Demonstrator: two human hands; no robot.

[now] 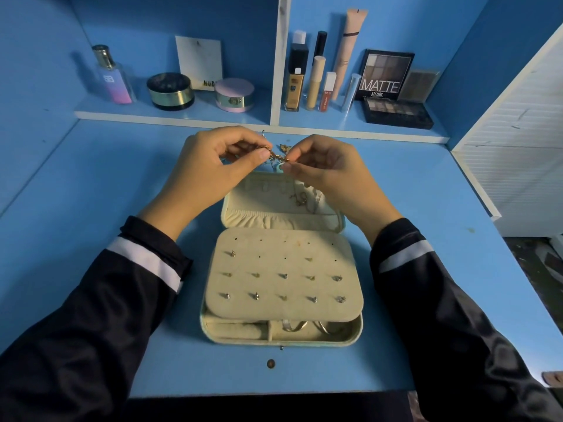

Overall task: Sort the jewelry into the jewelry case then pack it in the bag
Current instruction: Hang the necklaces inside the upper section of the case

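Gold jewelry piece, held over the far edge of the open jewelry case, is pinched between the fingertips of my left hand and right hand, so I judge sorting midway and must next lower it gently into the lid.

- Clear glass perfume bottle with pink-purple tint, at the blue shelf's left end.
- Round black jar with gold band, just right of it.
- Black eyeshadow palette lettered "MATTE", upright at right.
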